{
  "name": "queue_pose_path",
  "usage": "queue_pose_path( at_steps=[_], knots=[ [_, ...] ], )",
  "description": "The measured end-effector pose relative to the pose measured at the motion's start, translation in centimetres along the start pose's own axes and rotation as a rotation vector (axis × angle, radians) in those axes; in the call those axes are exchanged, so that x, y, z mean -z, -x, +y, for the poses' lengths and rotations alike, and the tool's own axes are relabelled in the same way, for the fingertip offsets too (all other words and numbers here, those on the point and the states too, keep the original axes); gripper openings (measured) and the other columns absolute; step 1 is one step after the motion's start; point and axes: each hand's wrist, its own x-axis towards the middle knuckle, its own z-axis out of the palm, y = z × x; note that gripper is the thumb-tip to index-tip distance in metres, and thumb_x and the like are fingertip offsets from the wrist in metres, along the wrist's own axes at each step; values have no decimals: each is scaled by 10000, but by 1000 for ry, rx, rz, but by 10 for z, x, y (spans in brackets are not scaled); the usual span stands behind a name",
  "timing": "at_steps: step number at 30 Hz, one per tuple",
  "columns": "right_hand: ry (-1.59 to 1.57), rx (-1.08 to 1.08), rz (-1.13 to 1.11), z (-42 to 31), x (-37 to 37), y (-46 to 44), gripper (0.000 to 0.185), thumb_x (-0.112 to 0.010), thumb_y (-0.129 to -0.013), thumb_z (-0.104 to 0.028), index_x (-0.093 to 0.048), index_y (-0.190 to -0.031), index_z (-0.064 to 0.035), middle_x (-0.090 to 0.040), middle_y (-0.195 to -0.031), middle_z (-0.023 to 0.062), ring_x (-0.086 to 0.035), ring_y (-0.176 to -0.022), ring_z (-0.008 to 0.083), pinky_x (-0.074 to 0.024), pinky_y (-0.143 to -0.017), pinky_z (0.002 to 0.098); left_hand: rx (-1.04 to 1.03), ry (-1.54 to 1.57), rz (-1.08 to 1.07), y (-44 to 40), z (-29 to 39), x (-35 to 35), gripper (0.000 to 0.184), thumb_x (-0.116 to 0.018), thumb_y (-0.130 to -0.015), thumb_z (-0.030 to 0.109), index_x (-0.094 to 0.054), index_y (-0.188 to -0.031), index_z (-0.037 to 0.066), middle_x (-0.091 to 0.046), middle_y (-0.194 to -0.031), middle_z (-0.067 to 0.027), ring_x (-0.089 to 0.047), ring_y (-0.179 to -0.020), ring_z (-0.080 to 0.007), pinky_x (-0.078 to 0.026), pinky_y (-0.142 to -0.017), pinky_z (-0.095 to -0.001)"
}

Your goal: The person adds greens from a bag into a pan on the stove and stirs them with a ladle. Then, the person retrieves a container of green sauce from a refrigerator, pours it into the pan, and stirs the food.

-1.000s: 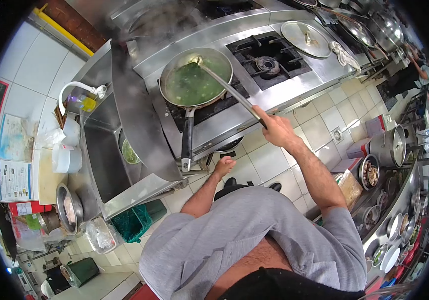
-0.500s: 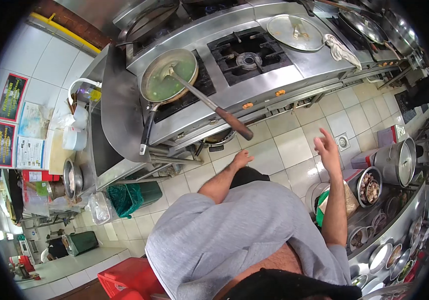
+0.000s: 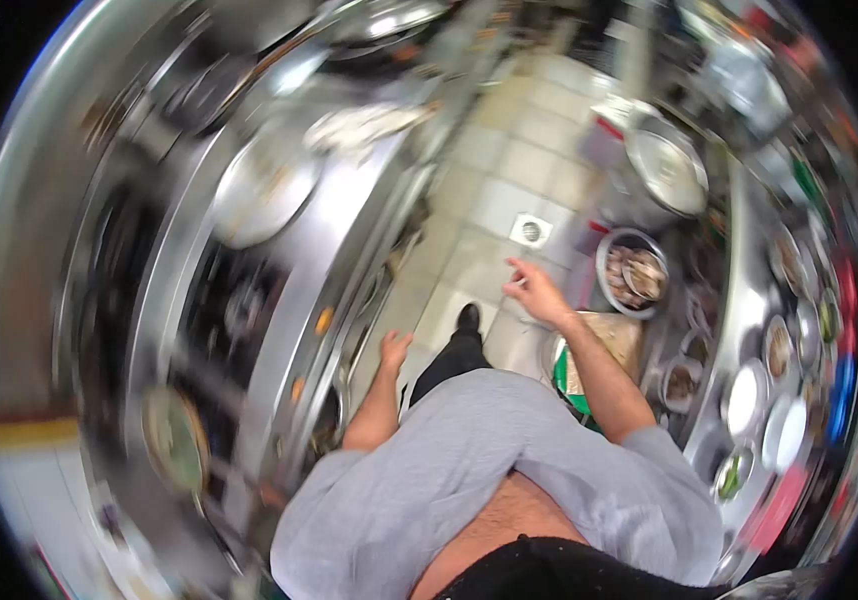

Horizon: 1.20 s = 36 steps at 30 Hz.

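Note:
My left hand [image 3: 396,349] hangs low beside the stove front, with nothing in it and its fingers loosely curled apart. My right hand [image 3: 535,290] reaches out over the floor, empty, its fingers spread. Close to the right hand is a metal bowl [image 3: 633,272] of what looks like cut meat, with a smaller bowl in it. A big lidded pot [image 3: 665,165] stands beyond that. To the left, blurred, a wok [image 3: 175,440] with green liquid sits on the stove.
A round lid [image 3: 267,190] and a white cloth [image 3: 364,128] lie on the stove top [image 3: 349,215]. On the right runs a steel counter [image 3: 714,375] with several bowls and plates. The tiled floor [image 3: 489,225] has a drain [image 3: 530,231].
My view has swung to the right, so the wok now lies at the lower left and the counter of bowls shows more. Both hands remain empty, and a foot is in view stepping forward.

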Motion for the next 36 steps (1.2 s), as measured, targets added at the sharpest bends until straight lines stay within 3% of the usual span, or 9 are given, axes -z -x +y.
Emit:
queue_pose_path(
  at_steps=[1,4,9,13,19,21,27,31,36],
  knots=[
    [133,22,70,13,19,-10,517,-654,-789,-201,-471,-1247,-49,-565,-982,175,-568,-870,282,-457,-795,355,48,49,-44,-22,12,-8,590,-720,-734,276,-511,-1208,-5,-510,-1235,-200,-492,-1144,-290,-398,-951,-374],
    [142,-186,202,69,72,-29,511,-649,-782,-197,-478,-1241,-52,-570,-989,185,-556,-940,299,-441,-839,358,139,17,-252,-66,97,-22,601,-701,-773,267,-459,-1259,8,-460,-1292,-199,-485,-1148,-299,-444,-880,-382],
    [-1,-572,392,131,148,-35,532,-678,-746,-213,-497,-1216,-43,-606,-960,160,-592,-896,267,-466,-799,360,-59,-211,-424,-160,243,-88,586,-665,-817,277,-424,-1281,13,-442,-1302,-168,-470,-1152,-276,-466,-841,-362],
    [-7,-643,567,145,182,-60,542,-679,-746,-227,-490,-1216,-32,-617,-970,188,-606,-898,292,-475,-797,380,-208,-100,-562,-195,389,-165,572,-642,-837,261,-400,-1297,20,-412,-1324,-138,-460,-1157,-261,-459,-854,-392],
    [126,-428,627,189,261,-179,549,-630,-721,-151,-473,-1231,-19,-575,-1047,222,-577,-945,330,-460,-831,384,-283,0,-697,-239,532,-278,548,-621,-853,259,-398,-1293,20,-400,-1332,-117,-441,-1167,-240,-436,-877,-403],
    [-8,-366,622,178,305,-231,534,-618,-730,-133,-473,-1230,-13,-557,-1062,222,-555,-979,332,-449,-851,377,-272,-8,-720,-257,569,-295,541,-626,-848,260,-408,-1286,29,-415,-1312,-106,-442,-1159,-229,-439,-857,-397],
    [-113,-135,623,141,434,-402,532,-577,-732,-104,-455,-1238,6,-523,-1129,245,-492,-1086,369,-405,-925,408,-287,106,-618,-334,697,-329,502,-629,-840,251,-433,-1265,69,-501,-1186,-27,-503,-979,-149,-446,-780,-356],
    [-83,-210,600,143,497,-491,541,-568,-738,-111,-441,-1251,4,-497,-1157,261,-475,-1102,373,-392,-942,412,-316,160,-611,-391,782,-372,479,-621,-858,248,-425,-1261,78,-529,-1088,-14,-512,-915,-130,-450,-766,-343],
    [-90,-328,674,185,534,-562,529,-540,-740,-97,-449,-1255,-20,-501,-1143,265,-478,-1104,369,-396,-937,419,-329,97,-790,-458,896,-453,427,-598,-873,210,-432,-1242,72,-505,-1134,-40,-499,-965,-163,-439,-794,-359]
  ],
)
